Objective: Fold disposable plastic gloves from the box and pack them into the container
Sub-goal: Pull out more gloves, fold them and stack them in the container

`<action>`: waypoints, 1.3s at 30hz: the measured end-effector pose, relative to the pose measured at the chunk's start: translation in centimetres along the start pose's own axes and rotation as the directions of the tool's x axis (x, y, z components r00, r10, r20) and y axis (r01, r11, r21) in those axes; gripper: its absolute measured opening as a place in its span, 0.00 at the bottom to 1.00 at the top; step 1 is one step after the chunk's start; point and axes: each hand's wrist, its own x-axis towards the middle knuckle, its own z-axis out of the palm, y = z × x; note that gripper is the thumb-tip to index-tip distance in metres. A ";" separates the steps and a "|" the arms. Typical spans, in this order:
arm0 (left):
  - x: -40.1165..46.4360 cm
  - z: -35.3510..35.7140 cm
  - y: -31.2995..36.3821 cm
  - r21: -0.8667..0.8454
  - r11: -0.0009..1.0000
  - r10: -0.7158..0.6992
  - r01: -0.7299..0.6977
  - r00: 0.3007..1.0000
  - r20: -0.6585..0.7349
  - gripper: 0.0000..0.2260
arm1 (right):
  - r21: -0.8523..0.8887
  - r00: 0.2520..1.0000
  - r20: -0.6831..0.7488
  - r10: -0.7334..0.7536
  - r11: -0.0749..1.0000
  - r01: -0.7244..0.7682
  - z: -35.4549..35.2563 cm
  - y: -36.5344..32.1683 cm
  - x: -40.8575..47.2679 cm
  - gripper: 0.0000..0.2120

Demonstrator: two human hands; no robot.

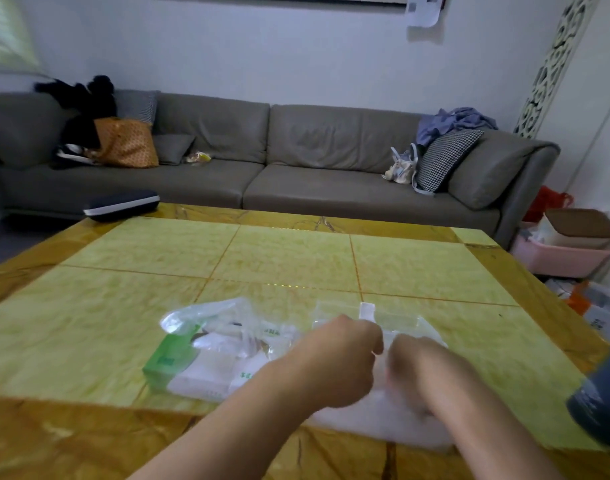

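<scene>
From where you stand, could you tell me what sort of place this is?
Most likely a home living room: a long grey sofa with cushions and clothes, a yellow tiled coffee table, and household baskets on the floor.

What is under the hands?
A clear plastic glove lies on the table under both hands, left and right. The part right beneath them is hidden.

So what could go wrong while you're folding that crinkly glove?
The clear glove is thin and lies at the table's near edge, so it might slide off. Both the left hand and right hand are bunched close over it, which could crumple the fold. The green glove box sits close beside the left arm and could get knocked.
</scene>
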 end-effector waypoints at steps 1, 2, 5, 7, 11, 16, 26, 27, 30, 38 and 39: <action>-0.6 -0.3 -0.4 -0.086 0.996 0.024 -0.037 0.990 -0.139 0.15 | 0.017 0.999 -0.044 -0.002 1.000 0.002 -0.1 -0.1 -0.4 0.04; -1.6 -1.0 -0.8 -0.123 0.991 0.014 -0.049 0.963 -0.268 0.14 | 0.045 0.992 -0.124 -0.004 0.999 0.009 -0.2 -0.2 -0.6 0.07; -4.2 -3.0 -3.4 -0.133 0.991 -0.047 -0.027 0.849 -0.526 0.23 | 0.121 0.949 -0.314 0.005 0.992 0.034 -0.8 -1.4 -2.1 0.09; -5.6 -4.1 -6.7 -0.058 0.993 -0.117 0.103 0.812 -0.572 0.34 | 0.151 0.923 -0.385 0.002 0.987 0.061 -0.9 -2.3 -2.9 0.10; -6.9 -4.2 -12.6 0.126 0.931 -0.243 0.341 0.841 -0.483 0.28 | 0.244 0.897 -0.441 -0.002 0.962 0.122 -0.9 -3.6 -4.0 0.14; -6.8 -4.5 -13.0 -0.382 0.905 -0.399 0.187 0.687 -0.608 0.12 | 0.291 0.868 -0.497 -0.014 0.939 0.182 -0.3 -4.4 -3.7 0.13; -6.5 -4.0 -10.1 -0.978 -0.102 -0.623 -0.184 0.778 -0.081 0.10 | 0.601 0.787 -0.594 -0.168 0.558 0.572 0.5 -5.8 -4.3 0.10; -6.3 -3.5 -9.3 -0.979 -0.102 -0.600 -0.178 0.796 -0.082 0.11 | 0.691 0.807 -0.553 -0.208 0.428 0.583 0.3 -6.0 -4.7 0.10; -5.8 -1.8 -7.1 -0.985 -0.036 -0.582 -0.169 0.805 -0.116 0.10 | 0.834 0.837 -0.385 -0.388 0.241 0.495 -0.1 -6.5 -5.6 0.25; -5.5 -0.4 -3.8 -0.985 0.101 -0.556 -0.139 0.814 -0.172 0.12 | 0.798 0.853 -0.521 -0.019 0.343 0.495 0.0 -6.5 -5.5 0.05; -5.5 -0.3 -4.0 -0.984 0.119 -0.564 -0.134 0.807 -0.178 0.13 | 0.852 0.877 -0.478 0.034 0.262 0.454 -0.2 -6.3 -5.2 0.07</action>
